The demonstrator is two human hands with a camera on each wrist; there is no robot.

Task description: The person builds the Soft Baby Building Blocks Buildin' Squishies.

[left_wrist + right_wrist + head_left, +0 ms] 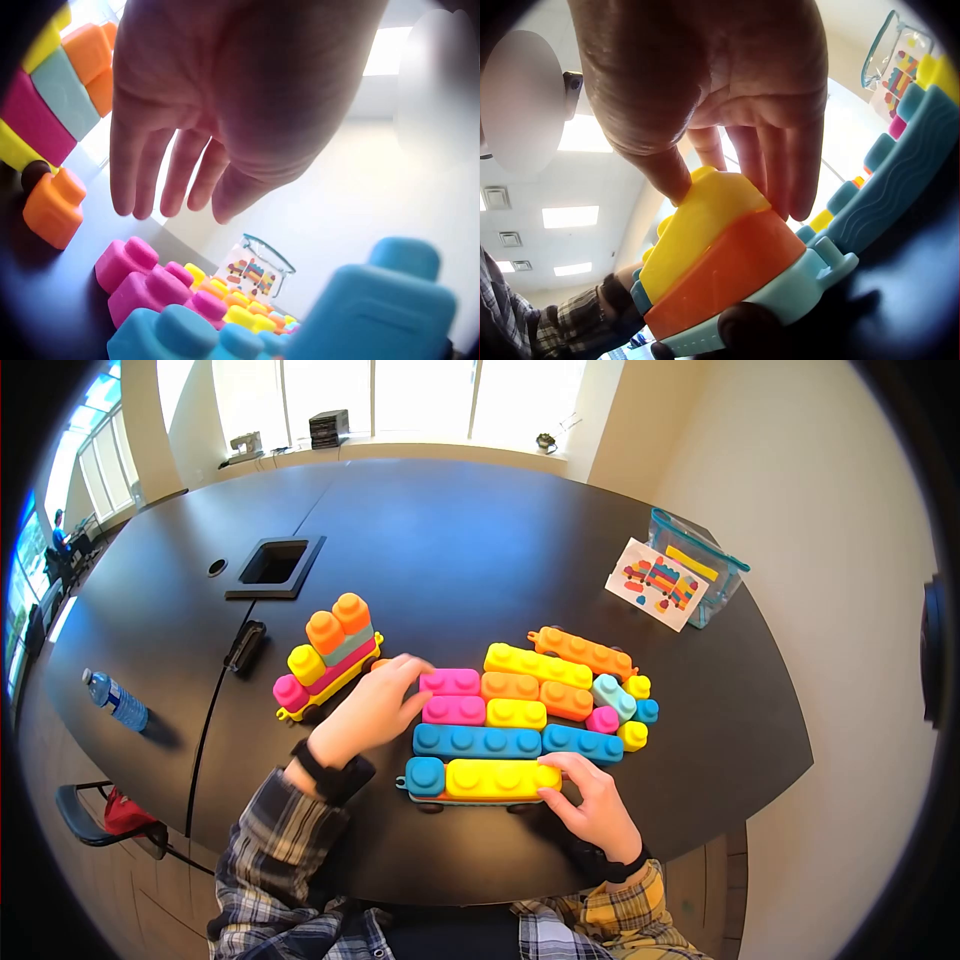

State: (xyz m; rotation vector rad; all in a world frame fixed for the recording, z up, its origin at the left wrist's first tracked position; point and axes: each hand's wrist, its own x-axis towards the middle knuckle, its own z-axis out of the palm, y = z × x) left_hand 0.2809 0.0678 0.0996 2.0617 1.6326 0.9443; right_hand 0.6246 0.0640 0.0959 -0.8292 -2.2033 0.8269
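My right hand (pixel 600 812) pinches the right end of a long yellow block (pixel 495 779), thumb on the near side and fingers on the far side. The block sits beside a blue block (pixel 425 776) on top of a toy wagon. An orange layer (pixel 727 266) and a pale blue wheeled base (pixel 787 292) show beneath it in the right wrist view. My left hand (pixel 365 705) hovers with extended fingers, holding nothing, its fingertips near two pink blocks (pixel 450 681). A small orange block (pixel 54 210) lies by that hand, mostly hidden behind it in the head view.
A stacked yellow wagon (pixel 328 678) stands at the left. Rows of blocks, including long blue ones (pixel 478 741), lie beyond the near wagon. A picture card (pixel 655 585) leans on a clear bag (pixel 722 592). A water bottle (pixel 116 700) stands far left.
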